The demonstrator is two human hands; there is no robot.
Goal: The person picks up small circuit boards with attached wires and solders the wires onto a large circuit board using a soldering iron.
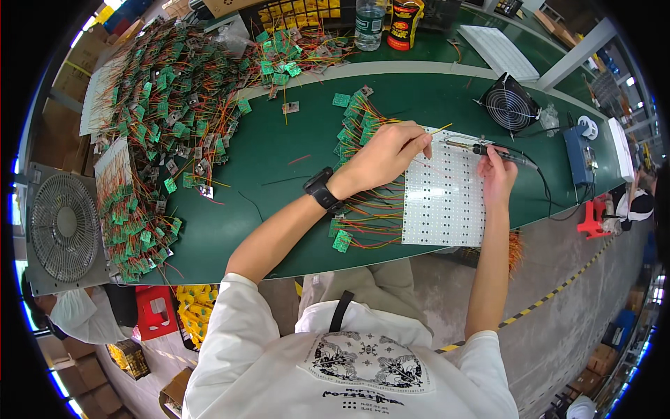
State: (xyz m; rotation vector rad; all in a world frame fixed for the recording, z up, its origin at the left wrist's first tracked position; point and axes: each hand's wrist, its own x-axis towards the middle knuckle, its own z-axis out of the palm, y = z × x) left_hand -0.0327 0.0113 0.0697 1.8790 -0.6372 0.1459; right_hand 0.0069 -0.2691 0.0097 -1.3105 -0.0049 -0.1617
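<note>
Nearest to the body, the front edge of the green bench [230, 234] is seen. On it a white panel [444, 202] with rows of small dots is laid flat, its long axis pointing away from the person. From its left side many red and yellow wires [377, 218] are spread to the left, toward small green circuit boards [342, 241].

Above the far part of the panel, the two hands are brought near each other. A soldering iron [480, 149] is held by the right hand [497, 174] at the right edge of the panel; the fingers are closed around its handle. The long axis of the iron is placed across the panel, and its tip is directed to the left, toward the fingertips of the left hand [393, 151]. These fingertips are just beside the tip, nearer to it than the right fingers are. The left hand is kept narrow, with thumb and forefinger together, and a thin yellow wire [441, 130] appears to be pinched there. Whether the panel is touched by the tip cannot be told.

Farther away, a black fan [508, 105] is placed to the right, and a big heap of wired boards [167, 91] is piled to the left. At the back, a clear bottle [370, 26] is seen.
</note>
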